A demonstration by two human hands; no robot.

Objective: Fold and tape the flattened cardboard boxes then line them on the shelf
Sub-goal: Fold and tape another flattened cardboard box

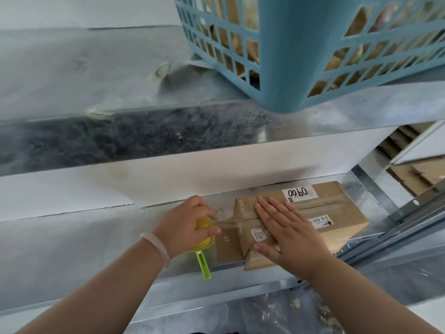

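Note:
A brown cardboard box [337, 213] with white labels lies on the metal shelf [96, 249], its top flaps folded together. My right hand [286, 230] lies flat on the top seam with fingers straight, pressing the flaps down. My left hand [185, 225] grips a yellow-green tape dispenser [203, 259] just left of the box. A strip of clear tape [228, 222] runs from the dispenser onto the box's left end and along the seam.
A blue plastic basket [301, 49] holding cardboard pieces stands on the shelf above, at the right. Flattened cardboard [419, 174] lies behind the shelf frame at far right. A white wall panel backs the lower shelf. Plastic sheeting covers the floor below.

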